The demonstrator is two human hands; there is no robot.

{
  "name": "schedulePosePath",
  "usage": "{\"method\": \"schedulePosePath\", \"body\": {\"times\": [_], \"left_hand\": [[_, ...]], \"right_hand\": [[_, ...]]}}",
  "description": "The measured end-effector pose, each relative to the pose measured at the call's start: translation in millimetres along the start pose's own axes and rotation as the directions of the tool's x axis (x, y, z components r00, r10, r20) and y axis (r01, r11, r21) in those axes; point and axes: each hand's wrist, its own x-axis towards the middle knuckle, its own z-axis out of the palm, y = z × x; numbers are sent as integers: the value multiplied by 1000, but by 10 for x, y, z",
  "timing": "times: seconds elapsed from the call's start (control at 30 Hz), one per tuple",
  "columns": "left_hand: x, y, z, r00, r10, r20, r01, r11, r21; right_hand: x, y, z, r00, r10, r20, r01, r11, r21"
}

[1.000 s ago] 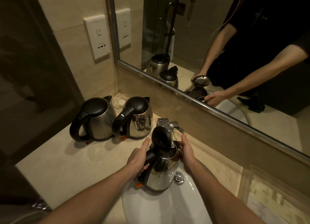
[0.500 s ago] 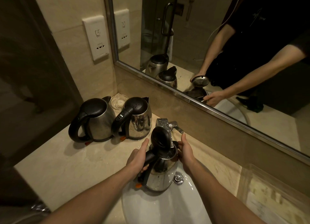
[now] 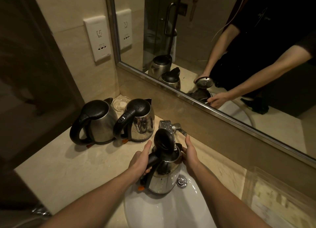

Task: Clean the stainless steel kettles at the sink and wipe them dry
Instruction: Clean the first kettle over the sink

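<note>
Over the last second nothing has really moved: our left hand (image 3: 142,161) still grips the black handle and our right hand (image 3: 190,155) cups the rim of the open kettle (image 3: 164,178), held over the sink (image 3: 162,210) by the tap (image 3: 168,125). We judge rinsing is only beginning. No brand reads on it, and the wall socket (image 3: 99,39) print is too small.
</note>
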Motion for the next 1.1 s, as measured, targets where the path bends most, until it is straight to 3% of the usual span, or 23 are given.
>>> {"method": "schedulePosePath", "body": {"times": [0.73,1.1], "left_hand": [[24,33,6,999,-32,-29,32,999,-20],[10,23,-7,1000,-10,-3,10,1000,-16]], "right_hand": [[64,5,18,988,-153,-17,152,987,-56],[10,-14,38,993,-114,-31,112,991,-67]]}}
